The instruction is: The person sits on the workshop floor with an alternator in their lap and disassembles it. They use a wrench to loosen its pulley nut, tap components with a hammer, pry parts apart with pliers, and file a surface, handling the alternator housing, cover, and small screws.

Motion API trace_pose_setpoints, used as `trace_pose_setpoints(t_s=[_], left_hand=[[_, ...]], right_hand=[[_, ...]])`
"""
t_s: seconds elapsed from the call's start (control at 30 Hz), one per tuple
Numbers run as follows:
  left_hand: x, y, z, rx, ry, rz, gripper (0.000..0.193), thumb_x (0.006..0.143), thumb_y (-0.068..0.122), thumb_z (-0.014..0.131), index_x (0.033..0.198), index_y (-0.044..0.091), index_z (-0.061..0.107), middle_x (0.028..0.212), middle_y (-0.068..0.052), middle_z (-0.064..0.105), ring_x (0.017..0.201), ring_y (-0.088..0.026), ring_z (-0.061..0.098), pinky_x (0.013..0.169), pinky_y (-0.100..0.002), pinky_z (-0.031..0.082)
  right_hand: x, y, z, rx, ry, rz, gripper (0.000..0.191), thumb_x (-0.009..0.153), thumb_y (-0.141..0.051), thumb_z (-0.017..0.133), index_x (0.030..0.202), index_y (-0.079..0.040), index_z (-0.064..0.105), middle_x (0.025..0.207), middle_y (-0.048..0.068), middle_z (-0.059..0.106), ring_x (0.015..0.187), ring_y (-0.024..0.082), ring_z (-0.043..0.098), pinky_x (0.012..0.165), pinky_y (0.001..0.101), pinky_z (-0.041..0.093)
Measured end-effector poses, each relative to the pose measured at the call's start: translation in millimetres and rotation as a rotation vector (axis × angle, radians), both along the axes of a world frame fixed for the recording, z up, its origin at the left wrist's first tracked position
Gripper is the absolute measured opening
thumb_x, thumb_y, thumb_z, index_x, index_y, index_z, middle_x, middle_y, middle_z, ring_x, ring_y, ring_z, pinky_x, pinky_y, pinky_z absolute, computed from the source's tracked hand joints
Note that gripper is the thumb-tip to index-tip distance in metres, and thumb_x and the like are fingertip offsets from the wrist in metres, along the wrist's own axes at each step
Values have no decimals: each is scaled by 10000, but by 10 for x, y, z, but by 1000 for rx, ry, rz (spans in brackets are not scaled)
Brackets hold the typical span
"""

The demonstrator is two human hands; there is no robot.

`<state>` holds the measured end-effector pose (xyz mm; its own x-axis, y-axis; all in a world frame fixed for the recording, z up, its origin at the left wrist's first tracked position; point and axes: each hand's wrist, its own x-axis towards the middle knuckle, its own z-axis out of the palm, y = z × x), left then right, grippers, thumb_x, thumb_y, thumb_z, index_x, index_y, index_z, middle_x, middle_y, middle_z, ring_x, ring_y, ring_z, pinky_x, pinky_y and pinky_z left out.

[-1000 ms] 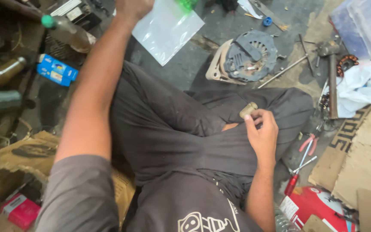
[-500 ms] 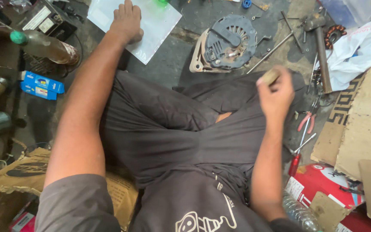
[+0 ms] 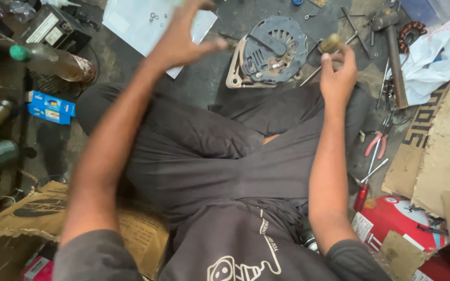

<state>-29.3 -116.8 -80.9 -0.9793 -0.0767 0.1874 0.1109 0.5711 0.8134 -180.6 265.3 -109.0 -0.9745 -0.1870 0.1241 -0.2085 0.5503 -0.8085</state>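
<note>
Right hand [image 3: 338, 73] is pinching a small tan cylindrical part [image 3: 331, 42] between thumb and fingertips, holding it up in the upper right of the frame, just above and beside the grey alternator housing [image 3: 271, 52] that is lying on the dark floor. Left hand [image 3: 183, 36] is hovering with fingers spread wide in the upper middle of the frame, grasping nothing, above the edge of a clear plastic sheet [image 3: 131, 23] where a few small rings [image 3: 154, 17] are resting.

Judging from the grip, the part is sitting only in the fingertips, so a slip could be sending it down among the long metal tools [image 3: 391, 57], red-handled pliers [image 3: 375, 143] and screwdriver [image 3: 363, 190] crowding the right side, where it would be hard to find. The open left hand, if it is coming down carelessly, could be scattering the rings off the sheet. A green-capped bottle [image 3: 53, 60] is lying at upper left, well apart from both hands.
</note>
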Motion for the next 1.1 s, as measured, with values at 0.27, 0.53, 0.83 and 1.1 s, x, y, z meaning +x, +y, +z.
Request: trace_pose_setpoints(t_s=[0.27, 0.53, 0.83, 1.1], left_hand=[[-24, 928, 422, 261, 128, -131, 1176, 709, 273, 990, 1620, 67, 276, 1613, -195, 461, 1531, -379, 456, 1279, -428, 399], [-141, 923, 596, 559, 139, 5, 977, 718, 239, 1034, 1479, -13, 475, 1356, -154, 697, 1269, -249, 691, 1129, -355, 542], [-223, 850, 518, 918, -199, 135, 680, 749, 233, 924, 1316, -14, 640, 1198, -155, 762, 1079, -218, 755, 962, -337, 608], [-351, 795, 128, 921, -284, -3, 641, 877, 370, 721, 1389, 23, 556, 1045, -87, 707, 904, -186, 670, 794, -316, 540]], right_hand=[[750, -172, 498, -172, 75, 594, 1003, 835, -177, 915, 1594, 0, 284, 1558, 180, 432, 1495, 288, 472, 1261, 420, 416], [723, -649, 751, -215, 146, 440, 1000, 869, -400, 975, 1588, 10, 414, 1358, 137, 562, 1277, 229, 597, 1126, 352, 514], [649, -829, 1254, 112, 266, 380, 825, 848, -442, 978, 1455, -4, 631, 1047, 135, 728, 954, 222, 630, 892, 353, 553], [516, -799, 929, -167, 18, 385, 747, 956, -398, 903, 1443, 66, 578, 1160, 130, 688, 1066, 163, 719, 924, 295, 593]])
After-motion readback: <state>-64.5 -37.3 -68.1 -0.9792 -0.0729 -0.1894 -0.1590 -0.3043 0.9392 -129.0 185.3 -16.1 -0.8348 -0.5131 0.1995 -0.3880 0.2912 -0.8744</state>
